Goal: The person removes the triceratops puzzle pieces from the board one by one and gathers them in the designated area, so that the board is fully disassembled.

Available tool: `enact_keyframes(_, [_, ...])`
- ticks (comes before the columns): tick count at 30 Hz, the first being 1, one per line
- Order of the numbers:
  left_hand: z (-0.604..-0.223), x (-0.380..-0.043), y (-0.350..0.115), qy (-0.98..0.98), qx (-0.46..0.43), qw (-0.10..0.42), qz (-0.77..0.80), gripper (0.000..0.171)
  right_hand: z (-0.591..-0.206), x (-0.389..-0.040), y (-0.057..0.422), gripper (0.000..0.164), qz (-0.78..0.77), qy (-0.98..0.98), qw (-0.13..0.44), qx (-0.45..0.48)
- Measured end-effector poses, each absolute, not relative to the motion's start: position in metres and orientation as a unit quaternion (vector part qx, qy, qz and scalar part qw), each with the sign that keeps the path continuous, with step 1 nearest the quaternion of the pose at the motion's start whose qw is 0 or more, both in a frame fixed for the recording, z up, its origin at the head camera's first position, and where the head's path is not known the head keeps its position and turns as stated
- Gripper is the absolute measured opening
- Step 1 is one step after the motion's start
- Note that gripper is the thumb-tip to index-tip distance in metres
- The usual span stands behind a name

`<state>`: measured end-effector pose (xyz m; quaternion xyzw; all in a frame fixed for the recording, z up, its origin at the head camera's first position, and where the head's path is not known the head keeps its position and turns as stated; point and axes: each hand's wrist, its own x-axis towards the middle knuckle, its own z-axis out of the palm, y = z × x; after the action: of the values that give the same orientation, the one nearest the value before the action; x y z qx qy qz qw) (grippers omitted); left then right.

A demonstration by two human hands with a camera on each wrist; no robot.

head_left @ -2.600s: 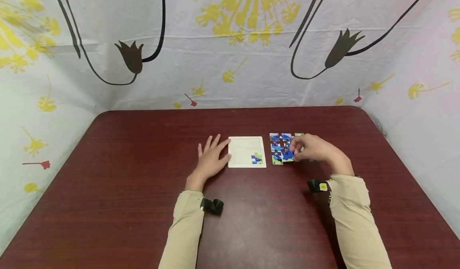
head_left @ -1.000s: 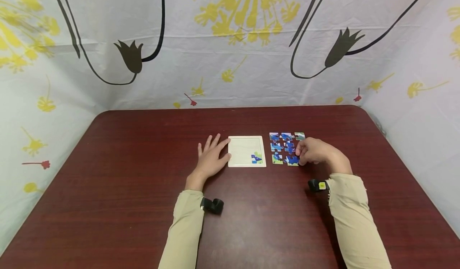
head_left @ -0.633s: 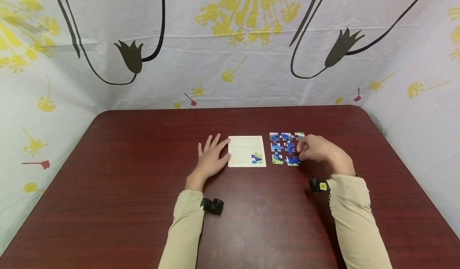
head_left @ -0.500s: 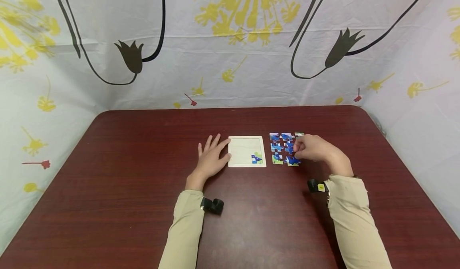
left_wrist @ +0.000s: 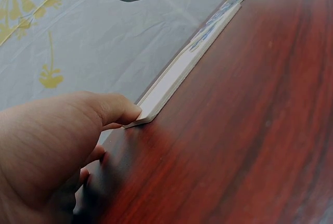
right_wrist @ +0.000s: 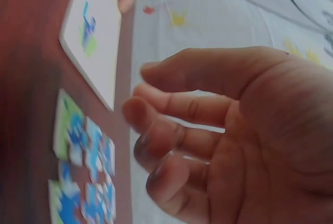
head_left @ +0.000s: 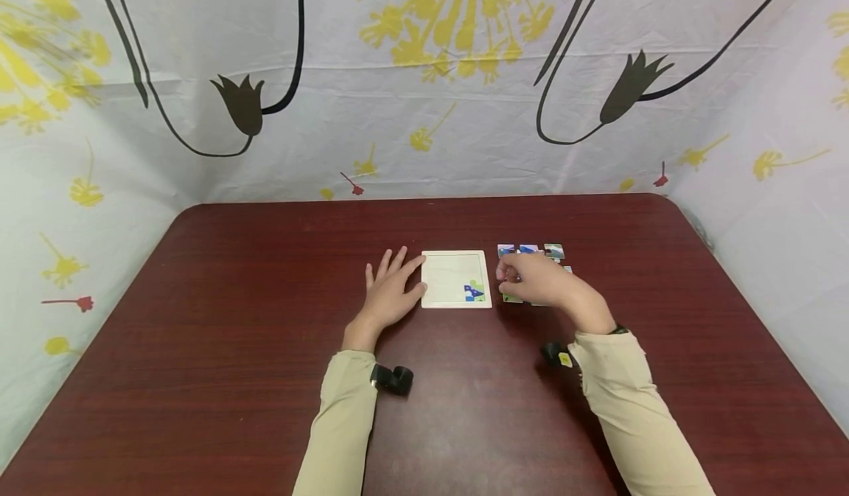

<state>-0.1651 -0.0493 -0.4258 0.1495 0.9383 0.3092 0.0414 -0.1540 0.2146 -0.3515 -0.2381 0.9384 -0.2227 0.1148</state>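
Observation:
A pale, square puzzle tray [head_left: 441,281] lies flat on the table, with a blue-and-green jigsaw piece [head_left: 474,291] in its lower right corner. My left hand [head_left: 385,297] has its fingers spread; thumb and index finger touch the tray's left side. In the left wrist view the thumb [left_wrist: 119,108] rests on the tray's corner. To the right of the tray, loose jigsaw pieces [head_left: 553,250] lie in rows. Above them hovers my right hand [head_left: 540,282], hiding most of them. Seen from the right wrist, its fingers [right_wrist: 171,135] are loosely curled, with nothing visible between them.
The dark red-brown table [head_left: 265,319] extends around the tray and pieces. A white cloth [head_left: 477,142] with yellow and dark plant prints hangs behind its far edge and along both sides. Each wrist wears a small black camera [head_left: 398,382].
My right hand, earlier handling a piece at the lower right of the loose pieces, has moved left over them towards the tray. My left hand and the tray have stayed put.

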Motion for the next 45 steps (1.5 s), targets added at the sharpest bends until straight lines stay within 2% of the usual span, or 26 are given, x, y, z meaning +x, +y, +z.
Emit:
enact_keyframes(9, [-0.427, -0.165, -0.049, 0.939, 0.150, 0.038, 0.308, 0.052, -0.370, -0.153, 0.185, 0.022, -0.227, 0.926, 0.137, -0.269])
enact_keyframes(31, [-0.426, -0.165, -0.049, 0.941, 0.146, 0.040, 0.304, 0.051, -0.381, -0.153, 0.179, 0.012, -0.224, 0.926, 0.131, -0.275])
enact_keyframes(38, [-0.426, -0.165, -0.050, 0.939, 0.149, 0.038, 0.306, 0.051, -0.381, -0.151, 0.178, 0.026, -0.223, 0.932, 0.118, -0.261])
enact_keyframes(45, [-0.428, -0.166, -0.049, 0.939, 0.149, 0.036, 0.307, 0.051, -0.380, -0.151, 0.178, 0.032, -0.215, 0.935, 0.119, -0.254])
